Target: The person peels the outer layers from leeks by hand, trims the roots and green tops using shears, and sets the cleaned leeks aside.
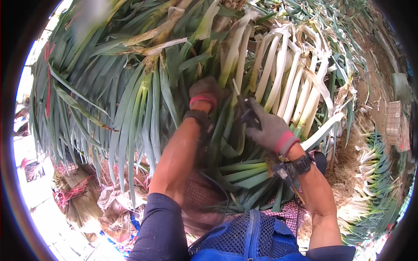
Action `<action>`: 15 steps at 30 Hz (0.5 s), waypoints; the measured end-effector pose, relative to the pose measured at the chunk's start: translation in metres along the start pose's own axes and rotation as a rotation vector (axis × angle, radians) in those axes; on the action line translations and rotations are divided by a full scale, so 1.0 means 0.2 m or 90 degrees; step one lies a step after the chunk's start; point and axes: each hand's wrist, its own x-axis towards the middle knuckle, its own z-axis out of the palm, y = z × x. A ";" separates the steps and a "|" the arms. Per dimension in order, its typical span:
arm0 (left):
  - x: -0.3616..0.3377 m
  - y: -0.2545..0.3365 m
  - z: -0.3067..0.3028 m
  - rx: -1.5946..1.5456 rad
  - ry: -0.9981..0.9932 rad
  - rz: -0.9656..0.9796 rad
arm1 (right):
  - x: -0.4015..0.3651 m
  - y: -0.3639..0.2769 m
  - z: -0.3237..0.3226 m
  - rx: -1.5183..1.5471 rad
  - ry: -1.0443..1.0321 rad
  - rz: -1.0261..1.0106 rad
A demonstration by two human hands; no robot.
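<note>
My left hand (204,90), in a grey glove with a red cuff, is closed among the green leaves beside a pale leek stalk (230,61). Its fingertips are hidden, so what they grip cannot be made out. To the right, my gloved right hand (271,130) is wrapped round the dark handle of a small knife (236,88), its thin blade pointing up and away from me. Just beyond that hand lies a row of trimmed white leek stalks (285,69). More leek leaves (248,172) spread below both hands, towards my lap.
A large heap of leeks (109,82) fills the left and back. Along the right, a line of leeks (368,187) lies on the ground near dry roots (342,174). A light block (394,124) sits at far right. Sacking and red twine (72,193) lie at lower left.
</note>
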 end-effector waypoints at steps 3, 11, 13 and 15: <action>0.02 -0.01 0.02 0.006 0.030 0.005 | -0.05 -0.02 -0.04 -0.007 -0.053 0.004; 0.01 -0.01 0.02 -0.008 0.024 0.033 | 0.27 -0.01 -0.18 -0.057 0.078 0.047; 0.02 -0.02 0.02 -0.012 0.013 0.037 | 0.38 -0.03 -0.25 -0.071 0.099 0.054; 0.01 -0.01 0.01 -0.016 0.010 0.035 | 0.47 -0.03 -0.30 -0.096 0.108 0.051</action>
